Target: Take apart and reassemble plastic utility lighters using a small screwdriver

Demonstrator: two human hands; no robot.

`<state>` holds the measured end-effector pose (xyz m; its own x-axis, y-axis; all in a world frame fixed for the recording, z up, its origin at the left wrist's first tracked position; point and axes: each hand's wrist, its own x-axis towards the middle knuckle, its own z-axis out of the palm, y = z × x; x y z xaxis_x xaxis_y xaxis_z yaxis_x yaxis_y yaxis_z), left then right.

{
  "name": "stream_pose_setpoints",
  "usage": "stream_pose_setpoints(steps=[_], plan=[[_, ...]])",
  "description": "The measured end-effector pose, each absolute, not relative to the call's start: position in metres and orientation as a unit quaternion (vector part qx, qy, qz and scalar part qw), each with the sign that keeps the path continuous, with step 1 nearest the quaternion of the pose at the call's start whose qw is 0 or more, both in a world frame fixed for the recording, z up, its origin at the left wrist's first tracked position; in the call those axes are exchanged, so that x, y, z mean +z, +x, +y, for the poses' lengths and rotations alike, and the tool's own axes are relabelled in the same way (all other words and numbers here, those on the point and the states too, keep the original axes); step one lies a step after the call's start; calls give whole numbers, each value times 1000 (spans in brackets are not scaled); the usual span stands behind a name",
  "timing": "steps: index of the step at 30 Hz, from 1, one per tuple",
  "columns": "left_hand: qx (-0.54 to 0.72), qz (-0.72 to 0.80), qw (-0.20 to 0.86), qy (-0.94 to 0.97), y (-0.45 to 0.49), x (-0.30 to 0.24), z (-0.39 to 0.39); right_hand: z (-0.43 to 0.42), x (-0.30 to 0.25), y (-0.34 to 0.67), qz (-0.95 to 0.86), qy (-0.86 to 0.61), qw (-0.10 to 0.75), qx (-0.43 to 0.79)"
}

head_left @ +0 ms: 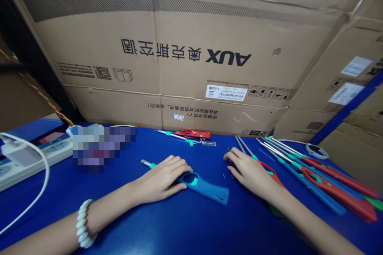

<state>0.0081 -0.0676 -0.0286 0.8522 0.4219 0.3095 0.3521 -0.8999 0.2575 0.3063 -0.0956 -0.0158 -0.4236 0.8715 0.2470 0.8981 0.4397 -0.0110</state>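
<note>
My left hand is closed over the front of a blue long-nosed lighter lying on the blue table. The lighter's metal tip sticks out beyond the fingers, and a green trigger shows in its handle opening. To the right, my right hand is low over the table, fingers curled together around something small and dark that is mostly hidden. A tiny metal piece lies beside it. An orange lighter is partly covered by my right hand and forearm.
Against the cardboard wall lie a red lighter shell, a thin metal tube and a clear small tank. Several lighters are piled at right near a white band. A power strip and white cable are at left.
</note>
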Motion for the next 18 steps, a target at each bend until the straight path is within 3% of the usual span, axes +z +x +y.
stream_pose_setpoints(steps=[7, 13, 18], plan=[[183, 194, 53, 962, 8, -32, -70, -91, -19, 309, -834, -535, 109, -82], [181, 172, 13, 968, 9, -30, -71, -119, -18, 273, -874, -447, 189, -14], [154, 105, -27, 982, 10, -27, -75, -132, -33, 253, -903, -397, 161, 12]])
